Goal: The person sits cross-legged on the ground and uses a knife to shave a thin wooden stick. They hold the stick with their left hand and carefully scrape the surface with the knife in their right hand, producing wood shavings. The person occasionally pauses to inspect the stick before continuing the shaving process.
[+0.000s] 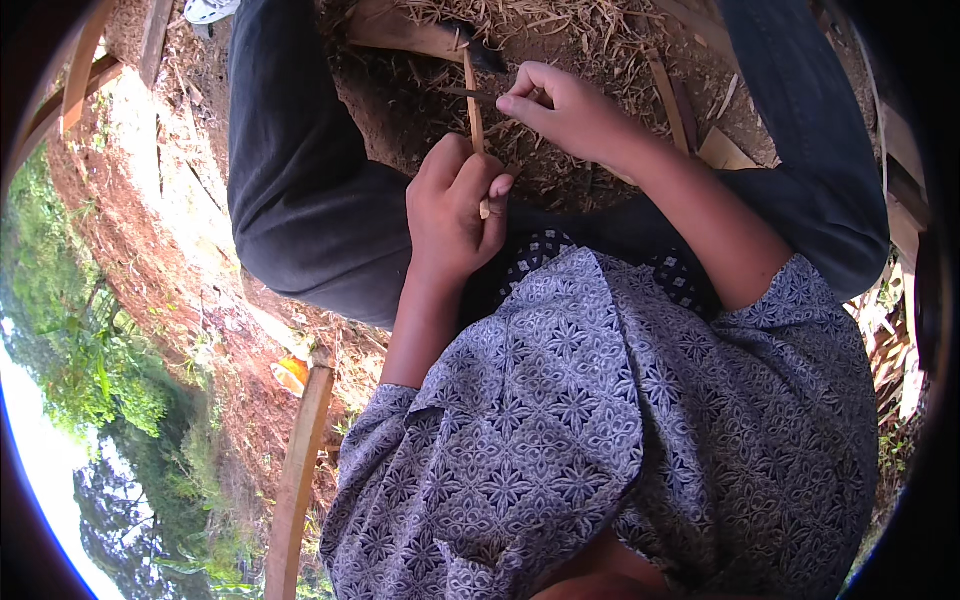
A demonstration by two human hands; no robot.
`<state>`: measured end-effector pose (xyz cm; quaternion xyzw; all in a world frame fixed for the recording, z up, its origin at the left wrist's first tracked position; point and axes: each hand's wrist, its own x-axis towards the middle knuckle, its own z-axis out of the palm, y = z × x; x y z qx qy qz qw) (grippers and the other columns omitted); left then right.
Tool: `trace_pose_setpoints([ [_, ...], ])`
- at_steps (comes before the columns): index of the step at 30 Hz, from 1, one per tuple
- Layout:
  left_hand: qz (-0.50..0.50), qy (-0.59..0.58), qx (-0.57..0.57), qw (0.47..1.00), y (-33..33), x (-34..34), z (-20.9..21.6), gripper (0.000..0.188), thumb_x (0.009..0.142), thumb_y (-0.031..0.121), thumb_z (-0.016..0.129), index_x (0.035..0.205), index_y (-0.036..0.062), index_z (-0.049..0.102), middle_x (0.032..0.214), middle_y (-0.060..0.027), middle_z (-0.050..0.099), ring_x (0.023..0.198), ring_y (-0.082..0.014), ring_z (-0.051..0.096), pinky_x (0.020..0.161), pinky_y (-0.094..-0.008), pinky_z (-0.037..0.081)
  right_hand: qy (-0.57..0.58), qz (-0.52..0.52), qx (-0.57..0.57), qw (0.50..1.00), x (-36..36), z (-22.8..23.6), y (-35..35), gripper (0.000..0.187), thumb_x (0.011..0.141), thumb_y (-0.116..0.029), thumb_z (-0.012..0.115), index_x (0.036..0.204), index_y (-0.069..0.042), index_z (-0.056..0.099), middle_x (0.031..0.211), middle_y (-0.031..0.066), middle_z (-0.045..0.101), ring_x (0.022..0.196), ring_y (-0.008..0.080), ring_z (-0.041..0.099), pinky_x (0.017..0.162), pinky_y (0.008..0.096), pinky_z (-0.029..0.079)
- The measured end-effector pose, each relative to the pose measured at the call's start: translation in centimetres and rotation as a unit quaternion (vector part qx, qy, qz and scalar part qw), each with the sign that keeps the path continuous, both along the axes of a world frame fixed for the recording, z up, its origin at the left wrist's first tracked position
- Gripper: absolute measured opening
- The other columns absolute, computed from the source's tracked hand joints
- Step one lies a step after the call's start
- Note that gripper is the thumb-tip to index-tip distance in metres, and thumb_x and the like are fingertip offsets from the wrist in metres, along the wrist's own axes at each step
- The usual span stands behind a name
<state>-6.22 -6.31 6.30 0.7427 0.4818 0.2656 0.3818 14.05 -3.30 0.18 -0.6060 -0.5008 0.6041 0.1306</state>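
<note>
My left hand [452,205] is wrapped round a thin, pale wooden stick [474,105], whose lower end pokes out below the fingers. The stick's far end meets a wooden block [415,38] with a dark, blackened end. Pinched in my right hand [560,105] is a knife [470,93]; its thin dark blade lies across the stick a little above my left fist. The knife's handle is hidden in my fingers.
Wood shavings [570,25] cover the ground between my bent legs, in dark trousers. A flat wood offcut [724,150] lies near my right knee. At the left, a wooden post [300,480] stands beside reddish soil, with an orange-yellow object [291,374] near its top.
</note>
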Motion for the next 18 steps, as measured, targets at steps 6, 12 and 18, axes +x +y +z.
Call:
trace_pose_setpoints([
  [6, 0.000, 0.019, -0.023, 1.000, -0.2, 0.1, -0.2, 0.015, 0.086, 0.015, 0.068, 0.083, 0.0064, 0.056, 0.079, -0.0118, 0.046, 0.070, -0.0335, 0.054, 0.060, -0.0441, 0.044, -0.033, 0.006, 0.036, 0.999, -0.4, -0.3, 0.2, 0.032, 0.098, -0.037, 0.068, 0.095, -0.007, 0.058, 0.069, -0.0032, 0.049, 0.062, 0.0059, 0.042, 0.057, 0.0294, 0.036],
  [12, -0.019, 0.036, -0.018, 0.999, -0.2, 0.2, -0.5, 0.016, 0.087, 0.017, 0.068, 0.084, 0.0077, 0.056, 0.080, -0.0115, 0.046, 0.072, -0.0334, 0.054, 0.060, -0.0445, 0.044, -0.066, 0.003, 0.066, 0.996, -0.5, -3.5, 1.1, 0.030, 0.098, -0.037, 0.067, 0.097, -0.008, 0.060, 0.068, -0.0020, 0.051, 0.062, 0.0080, 0.046, 0.059, 0.0305, 0.040],
  [18, -0.006, 0.023, -0.017, 1.000, -0.4, 0.5, -0.4, 0.018, 0.088, 0.020, 0.069, 0.084, 0.0084, 0.056, 0.080, -0.0109, 0.046, 0.072, -0.0328, 0.055, 0.060, -0.0451, 0.044, -0.105, -0.044, -0.049, 0.992, 1.1, -5.1, 2.0, 0.032, 0.096, -0.041, 0.067, 0.104, -0.010, 0.065, 0.075, 0.0022, 0.061, 0.064, 0.0123, 0.056, 0.061, 0.0316, 0.046],
])
